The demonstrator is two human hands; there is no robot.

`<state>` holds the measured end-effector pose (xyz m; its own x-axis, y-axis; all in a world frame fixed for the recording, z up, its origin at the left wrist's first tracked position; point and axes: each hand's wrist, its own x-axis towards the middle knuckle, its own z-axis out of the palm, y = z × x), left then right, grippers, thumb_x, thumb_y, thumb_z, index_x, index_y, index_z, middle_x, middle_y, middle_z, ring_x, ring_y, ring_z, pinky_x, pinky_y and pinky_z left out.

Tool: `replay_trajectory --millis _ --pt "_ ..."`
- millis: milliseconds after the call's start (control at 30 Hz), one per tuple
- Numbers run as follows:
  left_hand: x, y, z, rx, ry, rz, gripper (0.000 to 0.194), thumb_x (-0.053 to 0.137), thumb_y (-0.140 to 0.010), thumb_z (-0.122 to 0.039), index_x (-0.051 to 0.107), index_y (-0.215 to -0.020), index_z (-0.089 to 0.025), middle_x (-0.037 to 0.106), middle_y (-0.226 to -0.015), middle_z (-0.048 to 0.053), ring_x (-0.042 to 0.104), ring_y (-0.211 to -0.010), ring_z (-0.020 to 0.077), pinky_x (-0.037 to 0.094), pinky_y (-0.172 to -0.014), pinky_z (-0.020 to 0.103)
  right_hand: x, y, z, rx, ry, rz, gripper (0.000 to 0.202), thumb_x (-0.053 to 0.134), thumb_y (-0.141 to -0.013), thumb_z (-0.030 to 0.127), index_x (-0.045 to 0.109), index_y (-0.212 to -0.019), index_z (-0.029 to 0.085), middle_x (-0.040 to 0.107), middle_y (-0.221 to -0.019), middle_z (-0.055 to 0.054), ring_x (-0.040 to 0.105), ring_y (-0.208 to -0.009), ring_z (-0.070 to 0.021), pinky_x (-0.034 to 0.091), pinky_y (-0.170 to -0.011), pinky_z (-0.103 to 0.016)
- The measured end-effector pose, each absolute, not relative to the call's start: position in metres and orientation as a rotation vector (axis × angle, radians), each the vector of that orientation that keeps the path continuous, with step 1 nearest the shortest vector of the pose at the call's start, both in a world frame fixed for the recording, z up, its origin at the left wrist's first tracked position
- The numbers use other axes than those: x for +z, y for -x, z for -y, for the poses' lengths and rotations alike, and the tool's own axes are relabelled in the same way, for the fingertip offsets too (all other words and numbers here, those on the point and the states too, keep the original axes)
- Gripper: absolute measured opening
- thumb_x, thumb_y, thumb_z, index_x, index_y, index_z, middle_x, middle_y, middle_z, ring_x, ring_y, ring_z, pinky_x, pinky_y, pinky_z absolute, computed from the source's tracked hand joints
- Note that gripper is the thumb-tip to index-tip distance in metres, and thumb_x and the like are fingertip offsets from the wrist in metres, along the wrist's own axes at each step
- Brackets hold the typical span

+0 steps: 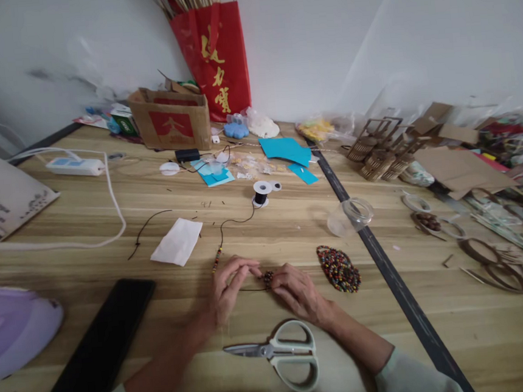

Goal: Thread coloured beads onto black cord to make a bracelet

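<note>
Beads (267, 278), small and round, cluster between hands (227, 289) (298, 290).

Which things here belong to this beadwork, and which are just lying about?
Likely in use: bead cluster between the left hand and right hand, black cord, spool, bead pile, scissors.

Probably just lying about: red bag, cardboard box, power strip, woven baskets.

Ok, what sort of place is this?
Probably a craft workspace: a pile of colourful beads, a spool of black cord and a pair of scissors sit on the wooden table.
</note>
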<state>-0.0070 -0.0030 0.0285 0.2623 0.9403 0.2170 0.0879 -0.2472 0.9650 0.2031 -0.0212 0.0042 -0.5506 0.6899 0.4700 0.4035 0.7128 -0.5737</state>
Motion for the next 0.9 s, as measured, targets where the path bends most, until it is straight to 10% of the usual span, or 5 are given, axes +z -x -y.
replay_trajectory --millis 900 --pt "0.007 -0.003 0.005 0.856 -1.898 -0.966 0.008 0.063 -0.077 -0.016 0.071 -0.079 -0.019 0.073 -0.081 0.004 0.065 -0.078 0.0177 0.05 -0.079 0.029 0.005 -0.202 0.02 0.467 0.79 2.223 0.012 0.043 -0.097 0.02 0.055 -0.096 0.018 0.06 -0.085 -0.008 0.054 -0.079 -0.0178 0.047 -0.067 -0.029"
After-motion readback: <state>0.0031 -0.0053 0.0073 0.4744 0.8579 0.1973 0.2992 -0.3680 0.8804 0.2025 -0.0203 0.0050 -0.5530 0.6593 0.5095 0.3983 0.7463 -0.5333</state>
